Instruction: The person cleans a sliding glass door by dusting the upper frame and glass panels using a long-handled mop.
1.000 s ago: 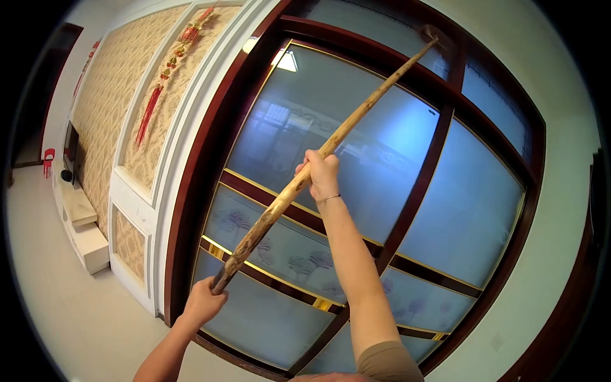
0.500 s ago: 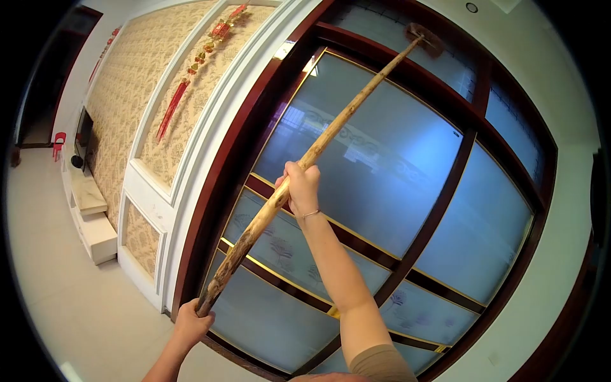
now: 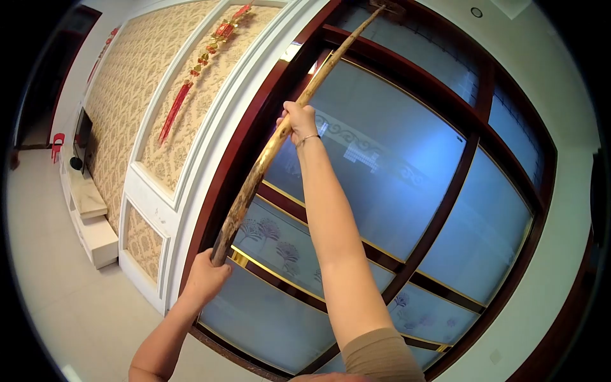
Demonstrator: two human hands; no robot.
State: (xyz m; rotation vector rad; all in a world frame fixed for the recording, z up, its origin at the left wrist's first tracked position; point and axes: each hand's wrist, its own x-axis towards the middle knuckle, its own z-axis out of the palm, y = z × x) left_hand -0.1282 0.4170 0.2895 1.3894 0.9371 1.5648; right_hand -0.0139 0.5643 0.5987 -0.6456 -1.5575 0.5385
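**Two bare hands grip a wooden pole [image 3: 266,159] in front of a frosted-glass door [image 3: 382,172]**

The long, knotty pole slants across the left part of the door, its thick, dark end low and its thinner end reaching up past the transom pane [image 3: 426,57] above the door. A brown head [image 3: 389,9] sits at that upper end, partly cut off by the view's edge; whether it touches anything above the door cannot be told.

The left hand [image 3: 209,278] is curled tightly around the pole's bottom end, in front of the door's lower left edge. The right hand [image 3: 298,120] is wrapped around the shaft farther up, before the door's upper left side, that arm stretched out. A thin bracelet [image 3: 310,138] circles the right wrist, and a brown sleeve [image 3: 380,356] covers the upper arm, low before the door.

Left of the door, a red tassel ornament [image 3: 198,63] hangs on patterned wallpaper [image 3: 137,76]. Farther left of the door stand a white cabinet [image 3: 102,242], a television [image 3: 83,135] and a red stool [image 3: 58,141].
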